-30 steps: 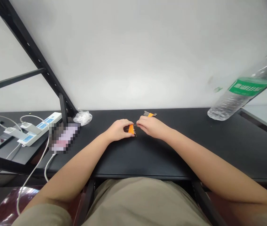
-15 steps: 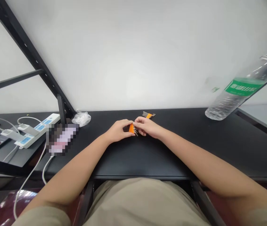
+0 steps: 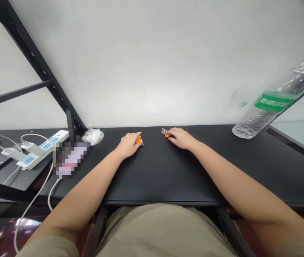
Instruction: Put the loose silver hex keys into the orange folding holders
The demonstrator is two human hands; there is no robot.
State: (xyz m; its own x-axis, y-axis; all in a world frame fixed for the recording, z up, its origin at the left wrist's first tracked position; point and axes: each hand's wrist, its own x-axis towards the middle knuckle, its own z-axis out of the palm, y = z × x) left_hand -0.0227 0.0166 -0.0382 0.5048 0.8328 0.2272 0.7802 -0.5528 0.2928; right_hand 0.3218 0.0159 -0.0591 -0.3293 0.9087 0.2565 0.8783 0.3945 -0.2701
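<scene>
My left hand (image 3: 128,144) is closed around an orange hex key set (image 3: 139,139), with the bent metal ends sticking out on its right side. That set is down at the black tabletop, partly hidden by my fingers. To the right, my right hand (image 3: 180,138) grips a second orange hex key set (image 3: 167,135) near the wall. Its thin metal keys point up and left, while my fingers cover its right part. A stretch of tabletop separates the two hands.
A crumpled clear plastic bag (image 3: 93,136) lies left of my left hand. Farther left are a blurred-out phone-like object (image 3: 73,159), a white power strip (image 3: 43,150) and white cables. A large plastic bottle (image 3: 268,103) with a green label stands at the right.
My hands have moved apart. The left has carried its hex key set leftward and slightly away from me; the right has left that set and taken hold of the other one by the wall.
</scene>
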